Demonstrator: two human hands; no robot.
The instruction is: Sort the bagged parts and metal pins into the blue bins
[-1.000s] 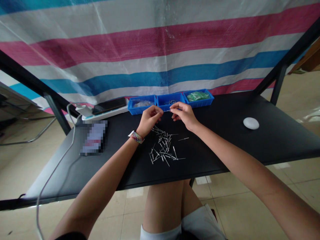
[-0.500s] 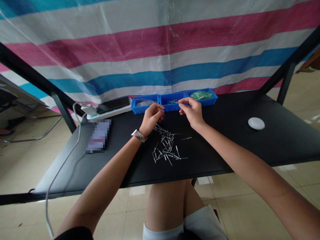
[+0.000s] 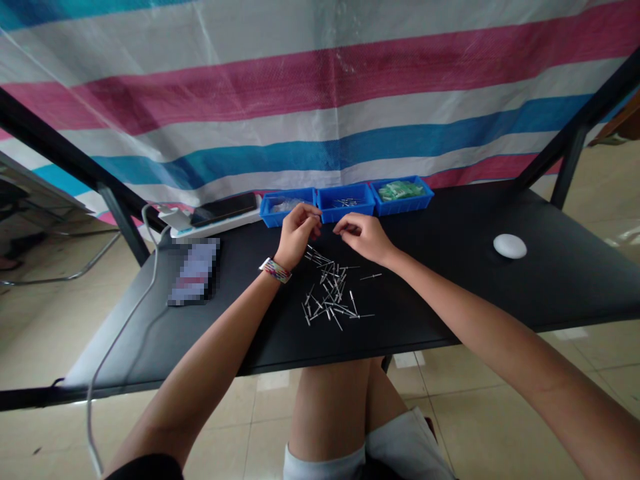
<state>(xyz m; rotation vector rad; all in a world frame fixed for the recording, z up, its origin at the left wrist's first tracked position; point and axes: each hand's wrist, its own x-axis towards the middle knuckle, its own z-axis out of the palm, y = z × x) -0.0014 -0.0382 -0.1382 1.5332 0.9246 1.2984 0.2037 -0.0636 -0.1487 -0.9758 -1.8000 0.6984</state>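
Observation:
A scatter of several small metal pins (image 3: 331, 293) lies on the black table (image 3: 450, 280). My left hand (image 3: 296, 233) hovers at the far edge of the pile with its fingers curled together in a pinch; what it holds is too small to name. My right hand (image 3: 363, 235) is just to its right, fingers also bent into a pinch above the table. Behind both hands stand three blue bins: the left bin (image 3: 289, 207) with clear bits, the middle bin (image 3: 347, 202) with metal pins, the right bin (image 3: 403, 194) with green parts.
A white round puck (image 3: 509, 246) lies at the right of the table. A dark phone (image 3: 223, 209) rests on a white power strip (image 3: 215, 223) at the back left, with a cable (image 3: 120, 333) trailing off the front. A blurred flat object (image 3: 193, 272) lies left. A striped tarp hangs behind.
My right hand has drawn back from the middle blue bin toward my left hand over the pile. My left hand has stayed nearly in place.

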